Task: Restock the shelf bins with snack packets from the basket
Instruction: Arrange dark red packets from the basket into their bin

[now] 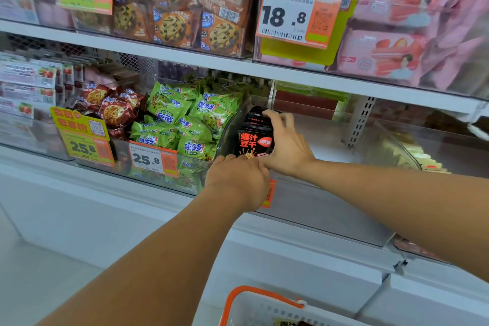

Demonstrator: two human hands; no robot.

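Both hands meet on 1 stack of black packets (255,137) standing upright at the left end of a clear bin (330,201). Right hand (287,141) clamps the stack's top and right side; left hand (238,180) presses its lower front, fingers hidden. Packets are glossy black with red lettering. Stack leans against the bin's left wall, beside the green packets (185,119). Orange-handled basket (260,296) waits below.

The right hand (287,144) hides the side of the black packets (255,137), the left hand (238,180) covers most of an orange tag (270,193), and the basket (264,307) is cut off at the bottom edge.
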